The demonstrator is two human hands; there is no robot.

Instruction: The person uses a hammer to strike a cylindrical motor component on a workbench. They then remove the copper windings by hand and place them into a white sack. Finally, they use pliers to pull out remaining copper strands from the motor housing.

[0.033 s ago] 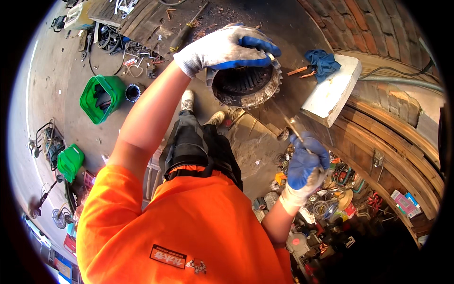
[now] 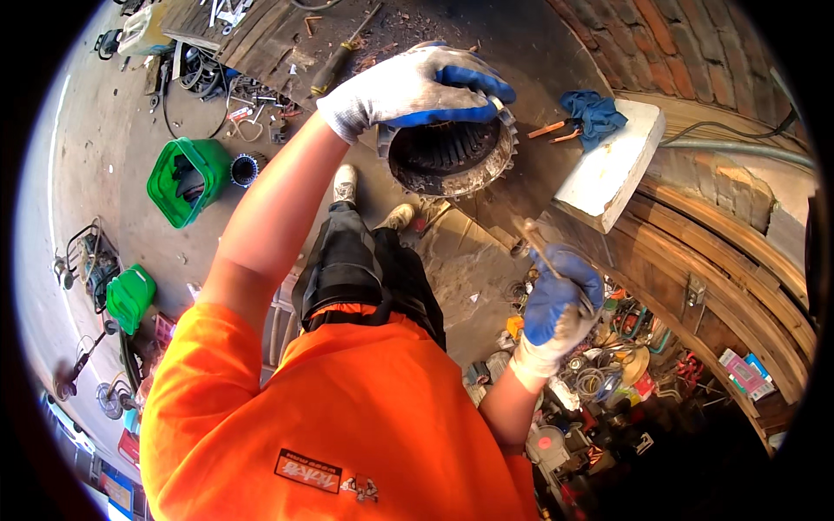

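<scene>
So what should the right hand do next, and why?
Maybe bring the thin tool over to the round metal part. The right hand grips that tool, whose end looks apart from the part, while the left hand is at the part's rim, perhaps steadying it.

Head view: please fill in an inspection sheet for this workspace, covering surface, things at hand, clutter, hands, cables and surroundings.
Surface: grimy floor, scraps about.
Things at hand: finned round metal housing, dark inside; slim tool, blurred.
Clutter: screwdriver; green bucket holding dark items; mixed parts pile; blue cloth at the edge of a white slab.
Hands: left hand lies over the housing's rim, grip unclear; right hand holds the slim tool, apart from the housing.
Cables: dark coil, cable or hose unclear.
Surroundings: brick wall and timber, right.
</scene>
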